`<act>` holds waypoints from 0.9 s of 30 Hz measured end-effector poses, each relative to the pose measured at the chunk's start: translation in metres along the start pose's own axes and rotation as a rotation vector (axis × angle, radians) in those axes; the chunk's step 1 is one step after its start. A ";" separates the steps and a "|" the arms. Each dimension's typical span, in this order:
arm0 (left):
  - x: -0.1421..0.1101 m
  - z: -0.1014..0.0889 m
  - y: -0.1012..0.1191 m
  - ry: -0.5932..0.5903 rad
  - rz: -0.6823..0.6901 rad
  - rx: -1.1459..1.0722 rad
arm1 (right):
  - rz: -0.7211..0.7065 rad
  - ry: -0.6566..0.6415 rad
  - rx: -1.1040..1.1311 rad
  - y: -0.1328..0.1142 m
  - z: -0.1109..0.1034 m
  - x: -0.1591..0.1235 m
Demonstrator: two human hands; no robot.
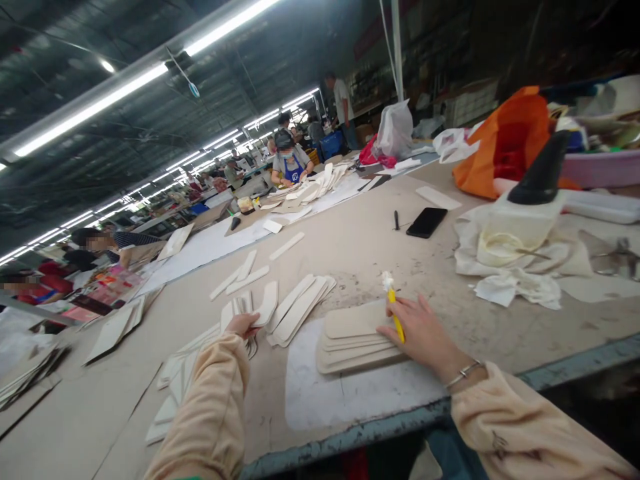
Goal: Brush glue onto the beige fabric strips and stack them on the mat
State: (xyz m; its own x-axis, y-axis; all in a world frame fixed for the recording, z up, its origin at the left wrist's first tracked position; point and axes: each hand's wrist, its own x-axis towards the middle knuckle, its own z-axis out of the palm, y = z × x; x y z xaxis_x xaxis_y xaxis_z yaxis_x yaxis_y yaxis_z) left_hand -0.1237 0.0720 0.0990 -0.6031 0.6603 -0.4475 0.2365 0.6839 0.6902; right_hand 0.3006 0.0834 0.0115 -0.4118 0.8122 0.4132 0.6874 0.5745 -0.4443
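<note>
Between the thumb and fingers of my right hand (420,330) is a yellow-handled brush (396,313), its tip covered in white paste. That hand rests at the right end of a stack of cream rounded panels (353,327), fanned so their near edges show. To the left, my left hand (243,325) grips a cream strip (269,303) with a rounded corner; part of the fingers is hidden behind the sleeve. Overlapping cream strips (305,307) lie just right of the left hand. A white sheet (310,393) is under the stack.
At the right, an open plastic container (520,227) of pale paste sits on stained cloth beside crumpled tissue (520,287). A black phone (427,222) and an orange bag (505,143) are farther back. Loose strips (183,373) spread leftward. A co-worker (290,160) sits across the table.
</note>
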 end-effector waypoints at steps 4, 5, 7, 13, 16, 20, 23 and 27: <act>0.017 -0.002 -0.016 0.078 -0.101 0.283 | 0.000 -0.035 -0.003 -0.002 -0.002 0.002; 0.018 -0.004 -0.017 0.093 -0.102 0.348 | -0.006 -0.044 -0.003 -0.002 -0.002 0.002; 0.020 -0.010 -0.015 0.128 -0.085 0.474 | -0.017 -0.062 -0.005 -0.003 -0.003 0.003; 0.003 -0.004 -0.007 0.306 0.123 0.751 | -0.001 -0.121 0.003 -0.006 -0.008 0.005; -0.020 0.020 -0.014 0.354 0.320 0.776 | 0.013 -0.144 0.026 -0.006 -0.011 0.007; -0.055 0.069 -0.035 0.118 0.677 0.692 | -0.012 -0.171 0.056 -0.008 -0.014 0.007; -0.071 0.104 -0.048 -0.204 1.012 0.534 | -0.039 -0.180 0.083 -0.008 -0.016 0.006; -0.075 0.126 -0.047 -0.338 1.100 0.556 | 0.100 -0.012 0.132 0.001 -0.018 0.006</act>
State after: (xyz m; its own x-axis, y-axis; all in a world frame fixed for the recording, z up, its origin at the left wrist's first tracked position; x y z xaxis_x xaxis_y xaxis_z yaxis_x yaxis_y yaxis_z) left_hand 0.0065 0.0298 0.0282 0.3165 0.9482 0.0275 0.8202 -0.2881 0.4942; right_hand 0.3095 0.0870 0.0274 -0.3533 0.8666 0.3524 0.6412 0.4986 -0.5833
